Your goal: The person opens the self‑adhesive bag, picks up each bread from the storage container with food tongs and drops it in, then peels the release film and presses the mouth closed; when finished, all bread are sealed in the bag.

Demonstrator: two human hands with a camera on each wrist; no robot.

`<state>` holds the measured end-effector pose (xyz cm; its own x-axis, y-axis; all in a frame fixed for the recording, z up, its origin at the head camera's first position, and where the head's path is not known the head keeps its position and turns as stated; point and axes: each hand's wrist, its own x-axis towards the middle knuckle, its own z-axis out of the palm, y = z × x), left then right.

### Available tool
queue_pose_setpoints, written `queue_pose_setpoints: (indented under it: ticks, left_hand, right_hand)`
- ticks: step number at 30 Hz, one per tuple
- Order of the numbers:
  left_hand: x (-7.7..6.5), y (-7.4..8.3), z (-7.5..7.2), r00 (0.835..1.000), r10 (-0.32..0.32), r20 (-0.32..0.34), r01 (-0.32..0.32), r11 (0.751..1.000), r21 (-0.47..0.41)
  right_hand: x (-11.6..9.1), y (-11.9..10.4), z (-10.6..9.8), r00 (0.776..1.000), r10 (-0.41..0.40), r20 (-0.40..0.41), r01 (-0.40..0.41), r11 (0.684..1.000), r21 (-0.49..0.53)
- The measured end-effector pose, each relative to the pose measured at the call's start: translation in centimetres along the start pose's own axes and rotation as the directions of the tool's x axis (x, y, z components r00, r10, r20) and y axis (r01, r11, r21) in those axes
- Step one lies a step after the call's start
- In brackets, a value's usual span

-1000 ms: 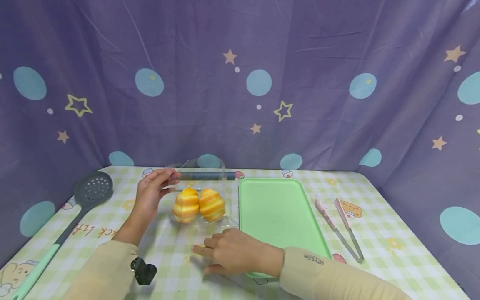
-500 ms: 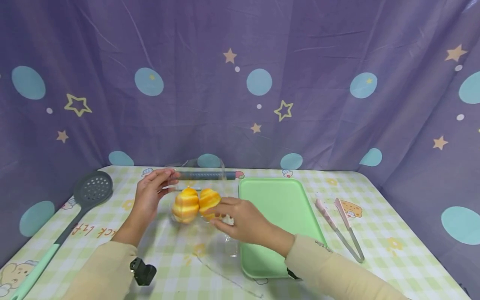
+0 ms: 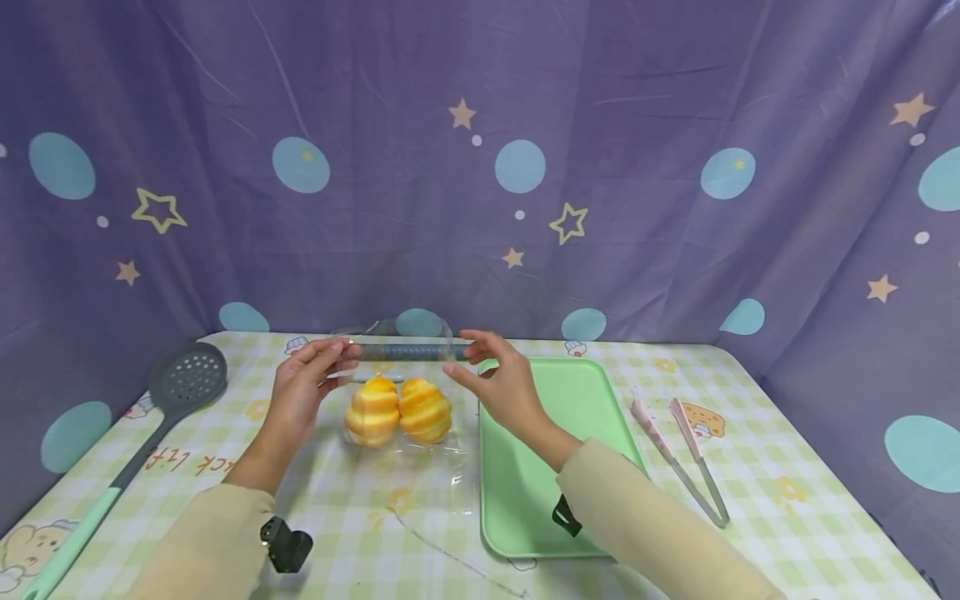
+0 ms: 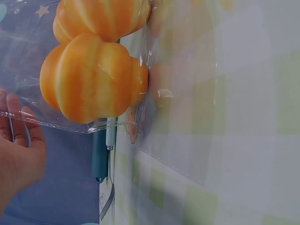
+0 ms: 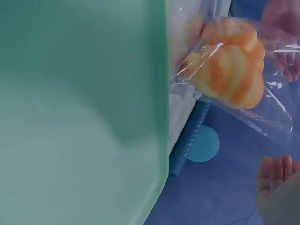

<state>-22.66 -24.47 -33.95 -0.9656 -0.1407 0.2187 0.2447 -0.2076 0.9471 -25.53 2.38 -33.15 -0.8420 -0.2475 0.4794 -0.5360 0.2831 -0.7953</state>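
Note:
My left hand [image 3: 303, 383] pinches the upper left edge of a clear plastic bag [image 3: 431, 483], holding it raised. Inside are two orange-and-yellow striped, ridged buns [image 3: 426, 411], side by side; both show through the film in the left wrist view, where the nearer bun [image 4: 93, 79] fills the middle. My right hand [image 3: 501, 379] is at the bag's upper right edge, thumb and fingers apart. In the right wrist view that hand [image 5: 276, 178] has its fingers beside the film around the buns [image 5: 229, 70].
A green tray [image 3: 540, 521] lies under the right forearm. Pink-tipped tongs [image 3: 697, 467] are to its right. At far left is a slotted turner [image 3: 187, 379]. Behind the bag lies a dark teal bar [image 3: 405, 352]. A thin strip [image 3: 450, 554] lies in front.
From the front of the table, my right hand has risen past the right bun to the bag's upper right edge. The bag's lower part shows lower down. The left hand keeps its pinch in place.

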Motion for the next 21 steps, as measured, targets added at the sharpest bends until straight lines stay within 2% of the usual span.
queue_pose_setpoints:
  ticks: [5, 15, 21]
  left_hand:
    - [0.02, -0.21, -0.03, 1.0, 0.018, 0.008, -0.018, 1.0, 0.011]
    - [-0.1, -0.27, -0.13, 0.998, 0.061, -0.023, -0.058, 0.995, 0.086]
    - [-0.12, -0.14, -0.45, 0.997, 0.075, -0.027, -0.073, 0.994, 0.075]
  right_hand:
    - [0.47, 0.33, 0.39, 0.996, 0.082, 0.035, -0.083, 0.996, 0.03]
    - [0.94, 0.43, 0.67, 0.996, 0.085, -0.017, -0.085, 0.996, 0.042]
    - [1.06, 0.64, 0.0, 0.986, 0.167, -0.002, -0.164, 0.973, 0.16]
